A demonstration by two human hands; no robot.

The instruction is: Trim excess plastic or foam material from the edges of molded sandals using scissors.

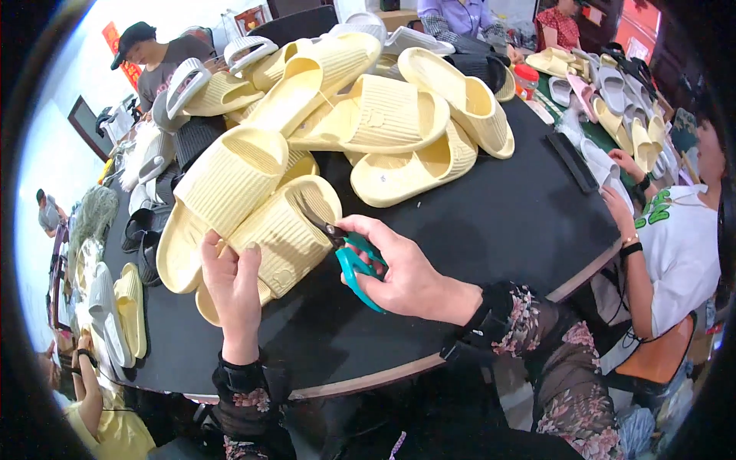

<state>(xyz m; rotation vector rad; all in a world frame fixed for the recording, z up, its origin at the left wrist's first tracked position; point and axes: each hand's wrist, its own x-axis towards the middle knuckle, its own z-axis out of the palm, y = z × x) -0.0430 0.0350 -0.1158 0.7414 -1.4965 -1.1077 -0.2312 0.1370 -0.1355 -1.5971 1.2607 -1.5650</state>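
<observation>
My left hand (pixel 232 285) grips the lower edge of a pale yellow ribbed slipper (pixel 285 230) lying on the black table (pixel 491 222). My right hand (pixel 402 272) holds teal-handled scissors (pixel 354 262), their dark blades pointing up-left against the slipper's strap. A second yellow slipper (pixel 218 192) leans over the held one on the left. Behind them lies a heap of several more yellow slippers (pixel 383 115).
White, grey and black slippers (pixel 165 146) are piled at the table's left side. A person in a white shirt (pixel 678 253) sits at the right, another in yellow (pixel 107 425) at lower left, others across the table. A dark flat bar (pixel 571 161) lies right.
</observation>
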